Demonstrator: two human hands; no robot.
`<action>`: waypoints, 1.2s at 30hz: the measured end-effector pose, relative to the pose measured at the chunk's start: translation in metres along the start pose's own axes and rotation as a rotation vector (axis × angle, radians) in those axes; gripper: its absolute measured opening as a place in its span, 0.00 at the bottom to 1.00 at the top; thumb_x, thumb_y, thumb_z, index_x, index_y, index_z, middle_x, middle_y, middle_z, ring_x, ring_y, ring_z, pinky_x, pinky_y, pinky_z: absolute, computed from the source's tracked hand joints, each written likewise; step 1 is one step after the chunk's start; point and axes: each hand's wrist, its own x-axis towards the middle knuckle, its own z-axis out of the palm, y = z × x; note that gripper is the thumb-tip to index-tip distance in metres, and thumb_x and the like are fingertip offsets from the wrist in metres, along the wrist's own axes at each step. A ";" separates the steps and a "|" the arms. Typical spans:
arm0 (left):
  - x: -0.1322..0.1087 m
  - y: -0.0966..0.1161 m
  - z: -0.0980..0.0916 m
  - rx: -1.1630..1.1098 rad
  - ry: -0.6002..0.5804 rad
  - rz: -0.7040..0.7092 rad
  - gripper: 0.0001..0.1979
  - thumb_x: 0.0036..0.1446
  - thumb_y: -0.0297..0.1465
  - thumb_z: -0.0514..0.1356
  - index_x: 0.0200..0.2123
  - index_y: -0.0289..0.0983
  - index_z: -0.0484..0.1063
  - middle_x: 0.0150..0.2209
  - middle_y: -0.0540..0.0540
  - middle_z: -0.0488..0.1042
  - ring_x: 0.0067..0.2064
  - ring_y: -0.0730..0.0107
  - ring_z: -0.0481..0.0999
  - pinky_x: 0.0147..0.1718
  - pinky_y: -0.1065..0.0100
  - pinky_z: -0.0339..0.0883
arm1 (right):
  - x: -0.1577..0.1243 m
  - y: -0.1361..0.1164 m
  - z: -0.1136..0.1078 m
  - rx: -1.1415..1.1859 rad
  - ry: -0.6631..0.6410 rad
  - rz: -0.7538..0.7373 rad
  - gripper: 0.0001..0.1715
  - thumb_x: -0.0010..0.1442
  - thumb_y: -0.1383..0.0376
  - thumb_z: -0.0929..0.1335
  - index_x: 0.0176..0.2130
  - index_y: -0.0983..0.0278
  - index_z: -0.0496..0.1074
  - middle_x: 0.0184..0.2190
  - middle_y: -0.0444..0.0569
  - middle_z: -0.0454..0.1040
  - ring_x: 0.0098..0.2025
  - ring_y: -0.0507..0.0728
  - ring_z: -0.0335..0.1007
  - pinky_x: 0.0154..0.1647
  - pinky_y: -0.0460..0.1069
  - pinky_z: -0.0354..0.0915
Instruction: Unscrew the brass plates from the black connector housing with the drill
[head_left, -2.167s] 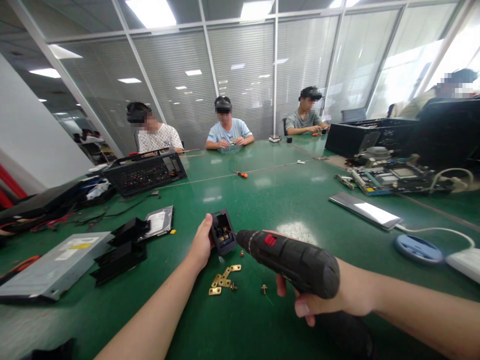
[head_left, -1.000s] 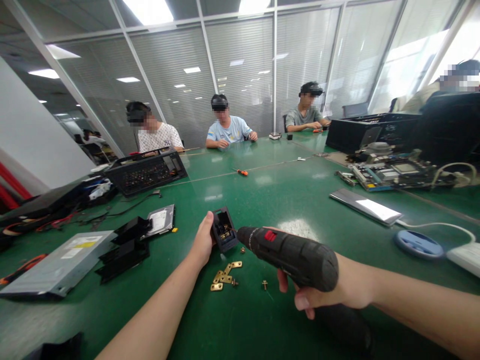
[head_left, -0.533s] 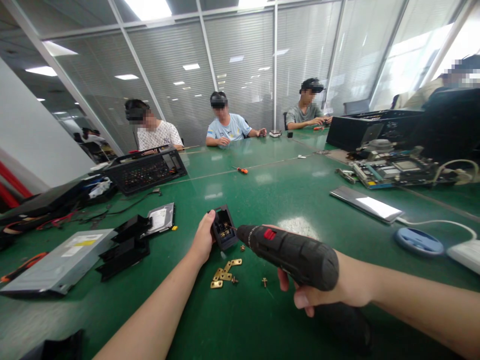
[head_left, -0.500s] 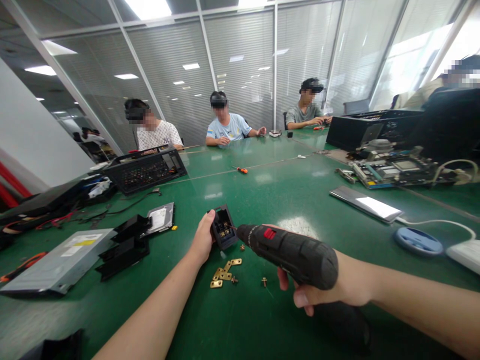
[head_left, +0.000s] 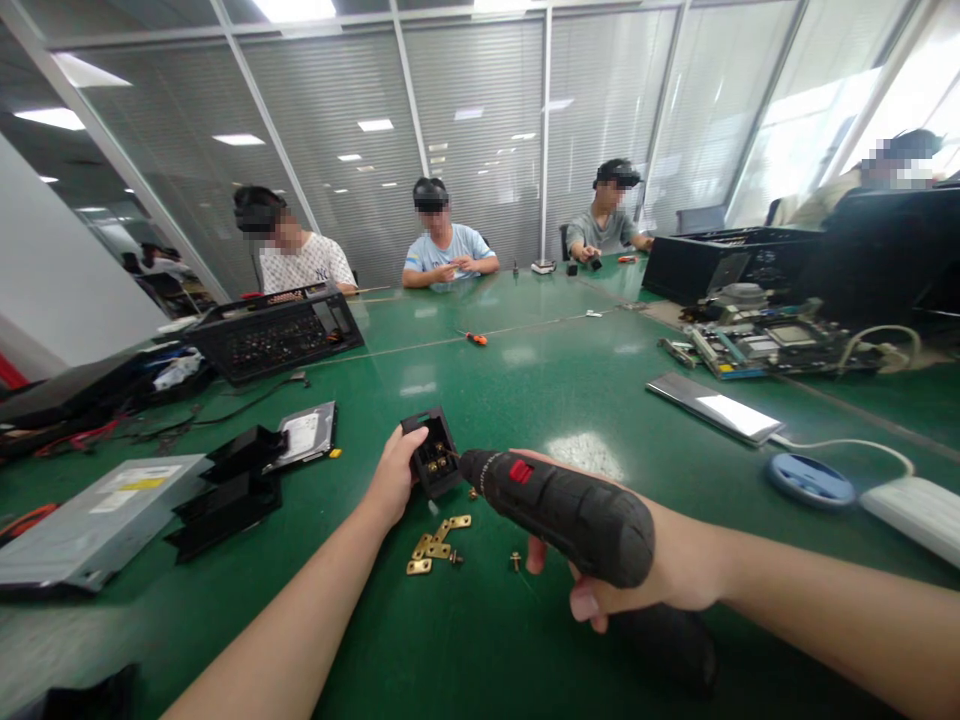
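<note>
My left hand (head_left: 391,478) grips a small black box-shaped housing (head_left: 435,484) by its left side, its open face tilted up, with brass-coloured screws or terminals inside. In my right hand (head_left: 592,590) is a black cordless drill (head_left: 562,515) with a red switch, its nose pointing left at the housing. The thin bit reaches the housing's right edge; whether it touches a screw inside I cannot tell. Below the housing lie several brass plates (head_left: 439,549) with holes. Loose screws (head_left: 515,561) lie near them, one of them by the housing's lower right corner.
Left of me are a silver drive (head_left: 112,510), black plastic pieces (head_left: 225,515) and a hard disk (head_left: 307,432). A phone (head_left: 712,408), a blue round dish (head_left: 810,480) and circuit boards (head_left: 757,335) lie on the right. An orange screwdriver (head_left: 475,339) lies ahead. Several people sit across the table.
The view has shifted slightly, so most things sit further left. My hands keep the housing and drill together. Across the table, one person's hands have come together and another's hand has reached a small black block.
</note>
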 end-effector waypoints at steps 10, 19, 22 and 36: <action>-0.002 0.005 0.002 0.044 -0.017 -0.014 0.24 0.43 0.33 0.66 0.46 0.37 0.71 0.37 0.45 0.82 0.39 0.53 0.83 0.44 0.51 0.75 | 0.001 -0.004 0.002 0.026 -0.001 -0.023 0.75 0.53 0.71 0.81 0.77 0.51 0.33 0.41 0.45 0.74 0.29 0.49 0.77 0.28 0.43 0.76; 0.000 0.004 0.003 0.076 -0.026 0.003 0.23 0.40 0.30 0.63 0.45 0.36 0.72 0.36 0.45 0.82 0.39 0.52 0.82 0.43 0.51 0.76 | 0.000 -0.002 -0.002 0.025 -0.017 -0.020 0.76 0.54 0.72 0.81 0.77 0.48 0.31 0.43 0.45 0.75 0.31 0.49 0.77 0.30 0.44 0.76; 0.000 0.004 0.003 0.089 -0.033 0.011 0.23 0.40 0.30 0.63 0.44 0.35 0.73 0.36 0.44 0.82 0.39 0.52 0.82 0.42 0.52 0.76 | 0.001 -0.003 -0.003 0.026 -0.030 0.004 0.75 0.53 0.69 0.82 0.77 0.50 0.35 0.44 0.46 0.76 0.30 0.49 0.77 0.30 0.45 0.77; 0.001 0.002 0.001 0.127 0.007 0.020 0.22 0.39 0.31 0.63 0.42 0.36 0.73 0.37 0.44 0.81 0.39 0.52 0.82 0.42 0.52 0.76 | 0.006 0.008 -0.014 0.131 -0.107 0.263 0.42 0.47 0.59 0.84 0.55 0.66 0.68 0.31 0.49 0.83 0.28 0.53 0.81 0.31 0.48 0.77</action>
